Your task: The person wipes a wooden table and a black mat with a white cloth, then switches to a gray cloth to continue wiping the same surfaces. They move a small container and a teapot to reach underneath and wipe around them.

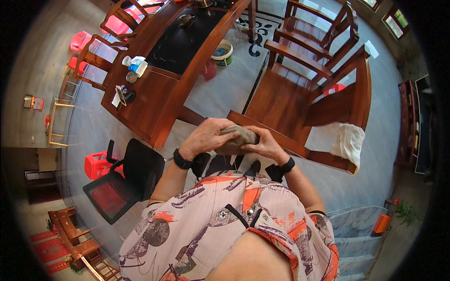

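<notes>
Both of my hands grip a folded greyish-brown cloth (pixel 233 140) in front of my body. My left hand (pixel 211 135) wraps over its left side, fingers lying across the top. At its right end, my right hand (pixel 265 142) pinches the fabric between thumb and fingers. Just beyond the cloth is the arm of a large wooden chair (pixel 281 102). A wooden tea table (pixel 154 102) with a black inset top (pixel 190 38) stands ahead to the left.
A white cloth (pixel 346 140) hangs over the chair's right arm. On the table are a tissue pack (pixel 140 66), a glass jar (pixel 132 77), a propped phone (pixel 121 95) and a teapot (pixel 186 20). A bucket (pixel 223 54) stands under it. A black office chair (pixel 130 179) is at left.
</notes>
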A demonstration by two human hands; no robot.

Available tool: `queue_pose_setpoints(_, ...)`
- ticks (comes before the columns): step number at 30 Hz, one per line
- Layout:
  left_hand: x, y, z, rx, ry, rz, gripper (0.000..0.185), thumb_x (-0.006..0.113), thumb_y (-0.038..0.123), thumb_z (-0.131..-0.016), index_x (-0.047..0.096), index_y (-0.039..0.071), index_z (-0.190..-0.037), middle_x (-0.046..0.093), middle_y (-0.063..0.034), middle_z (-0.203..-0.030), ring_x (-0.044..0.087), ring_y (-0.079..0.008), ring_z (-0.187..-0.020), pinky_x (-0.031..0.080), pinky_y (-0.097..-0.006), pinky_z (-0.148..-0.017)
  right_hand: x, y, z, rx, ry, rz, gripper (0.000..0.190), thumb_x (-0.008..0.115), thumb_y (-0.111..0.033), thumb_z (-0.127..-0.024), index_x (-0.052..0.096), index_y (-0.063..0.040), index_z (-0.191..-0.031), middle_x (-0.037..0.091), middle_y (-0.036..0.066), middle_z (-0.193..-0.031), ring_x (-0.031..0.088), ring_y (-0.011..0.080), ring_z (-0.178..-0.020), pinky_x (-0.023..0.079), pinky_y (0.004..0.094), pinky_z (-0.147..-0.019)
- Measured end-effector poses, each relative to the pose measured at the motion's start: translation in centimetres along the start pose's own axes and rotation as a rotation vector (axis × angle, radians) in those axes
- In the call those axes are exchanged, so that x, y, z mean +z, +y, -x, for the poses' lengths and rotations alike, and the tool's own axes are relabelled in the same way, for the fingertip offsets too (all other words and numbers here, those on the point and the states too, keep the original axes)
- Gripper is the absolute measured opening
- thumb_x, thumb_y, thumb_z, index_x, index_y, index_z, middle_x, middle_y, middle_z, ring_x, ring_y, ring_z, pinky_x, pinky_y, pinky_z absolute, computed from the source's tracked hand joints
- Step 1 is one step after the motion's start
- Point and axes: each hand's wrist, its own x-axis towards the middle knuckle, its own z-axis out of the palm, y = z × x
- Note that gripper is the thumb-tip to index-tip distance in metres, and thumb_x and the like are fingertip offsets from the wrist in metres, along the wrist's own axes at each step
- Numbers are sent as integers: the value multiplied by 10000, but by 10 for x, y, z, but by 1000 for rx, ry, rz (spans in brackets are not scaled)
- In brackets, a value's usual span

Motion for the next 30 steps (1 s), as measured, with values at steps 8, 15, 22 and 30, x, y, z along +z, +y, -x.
queue_pose_setpoints(8,-58,-75,-3,0,372,-186,160,751,108,-814,773,108,-973,602,-83,-1106,631,-244,-880,535,-363,-791,32,32,-70,315,21,-142,303,718,-242,-956,687,-2,-1138,690,-31,-974,586,54,-868,512,261,-766)
queue_pose_setpoints(15,-80,-123,3,52,422,-10,244,722,10,-820,725,40,-1062,614,-127,-911,646,-292,-849,527,-359,-754,70,55,-173,503,330,-366,247,567,-221,-1016,701,-13,-1020,685,1,-913,603,103,-795,500,279,-702)
queue_pose_setpoints(22,-121,-170,20,-113,108,231,335,806,136,-819,671,27,-1106,619,-82,-988,654,-221,-877,536,-329,-785,90,30,-250,508,357,-808,260,463,11,-950,569,-82,-1168,682,66,-1032,679,191,-884,580,346,-752)
queue_pose_setpoints(30,-148,-237,15,-147,606,310,981,826,366,-837,243,60,-1564,408,-137,-1525,405,-272,-1405,354,-383,-1150,152,3,-311,409,-136,-900,531,440,11,-916,427,-74,-1441,537,71,-1371,549,187,-1213,454,343,-1025)
